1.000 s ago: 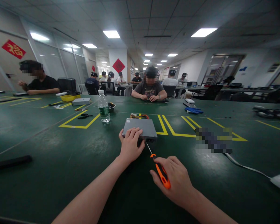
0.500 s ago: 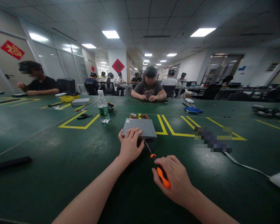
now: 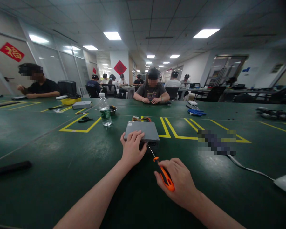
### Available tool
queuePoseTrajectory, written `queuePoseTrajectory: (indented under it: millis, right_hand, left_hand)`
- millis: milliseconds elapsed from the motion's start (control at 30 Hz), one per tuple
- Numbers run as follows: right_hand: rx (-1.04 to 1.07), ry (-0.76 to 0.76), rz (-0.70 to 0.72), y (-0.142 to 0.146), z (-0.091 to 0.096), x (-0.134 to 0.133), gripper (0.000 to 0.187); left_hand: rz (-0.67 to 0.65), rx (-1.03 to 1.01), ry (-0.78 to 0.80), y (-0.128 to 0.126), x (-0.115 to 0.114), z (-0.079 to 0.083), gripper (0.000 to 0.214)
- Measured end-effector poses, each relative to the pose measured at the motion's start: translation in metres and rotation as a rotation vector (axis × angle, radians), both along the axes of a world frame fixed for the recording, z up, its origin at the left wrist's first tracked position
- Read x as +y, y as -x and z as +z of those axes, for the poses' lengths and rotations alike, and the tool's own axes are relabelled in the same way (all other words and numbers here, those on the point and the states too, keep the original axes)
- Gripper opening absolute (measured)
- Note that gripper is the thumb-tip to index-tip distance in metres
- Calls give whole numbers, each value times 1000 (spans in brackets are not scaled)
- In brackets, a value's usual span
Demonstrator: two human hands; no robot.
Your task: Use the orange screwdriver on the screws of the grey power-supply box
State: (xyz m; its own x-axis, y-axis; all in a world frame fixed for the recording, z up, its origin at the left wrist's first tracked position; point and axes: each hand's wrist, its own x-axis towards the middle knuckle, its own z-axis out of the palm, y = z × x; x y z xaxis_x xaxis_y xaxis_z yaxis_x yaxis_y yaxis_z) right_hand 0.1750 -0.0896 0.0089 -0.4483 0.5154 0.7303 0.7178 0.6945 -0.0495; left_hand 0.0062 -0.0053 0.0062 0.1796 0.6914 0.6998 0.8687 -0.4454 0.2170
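Observation:
A flat grey metal box [image 3: 143, 131] lies on the green table [image 3: 62, 165] ahead of me, coloured wires [image 3: 142, 119] showing behind it. My left hand [image 3: 132, 148] rests on the box's near left corner, fingers curled over its edge. My right hand [image 3: 178, 181] is closed round an orange and black screwdriver [image 3: 162, 172]. The screwdriver's thin shaft points up and left, its tip at the box's near face.
A water bottle [image 3: 105, 110] stands left of the box, with black scissors [image 3: 85, 119] and a small bowl [image 3: 113, 109] near it. Yellow tape lines [image 3: 176, 130] mark the table. A white device [image 3: 285, 184] with a cable lies at right. People sit across the table.
Both hands stay in place on the box and screwdriver; my right hand's grip has turned slightly on the handle. The view has shifted a little.

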Motion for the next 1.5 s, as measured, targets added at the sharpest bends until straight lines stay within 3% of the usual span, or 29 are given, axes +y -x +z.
queuePoseTrajectory:
  millis: [100,333,500,767,1133,1500]
  right_hand:
    - [-24,-20,17,0,1,-1,11]
    - [-66,-12,4,3,7,-4,14]
    - [15,-9,-11,1,4,-2,16]
    - [-73,2,28,3,4,-2,17]
    - [35,-131,33,-19,14,-3,11]
    - [20,-132,29,-24,10,0,11]
  left_hand:
    - [-4,-4,9,0,0,0,32]
    - [-10,-20,15,0,-1,1,31]
    - [-10,-15,11,0,0,0,32]
    - [-4,-3,14,0,-1,1,32]
    - [-1,17,14,2,1,-1,30]
    - [-10,12,13,2,1,-2,30]
